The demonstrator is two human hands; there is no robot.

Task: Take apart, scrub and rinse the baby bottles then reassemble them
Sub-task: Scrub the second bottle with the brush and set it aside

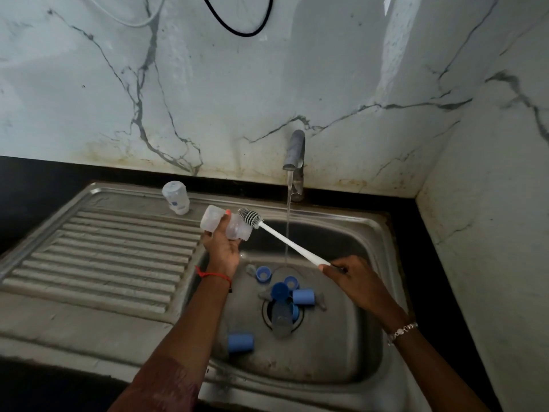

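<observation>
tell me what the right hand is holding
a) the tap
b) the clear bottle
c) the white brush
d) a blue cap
c: the right hand grips the end of the white brush handle, while the left hand holds the clear bottle.

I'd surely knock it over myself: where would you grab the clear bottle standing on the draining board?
Wrap the clear bottle round its middle, coming from the front, sink side. It stands upright near the draining board's back rim, so its round sides are free while the wall crowds behind.
</observation>
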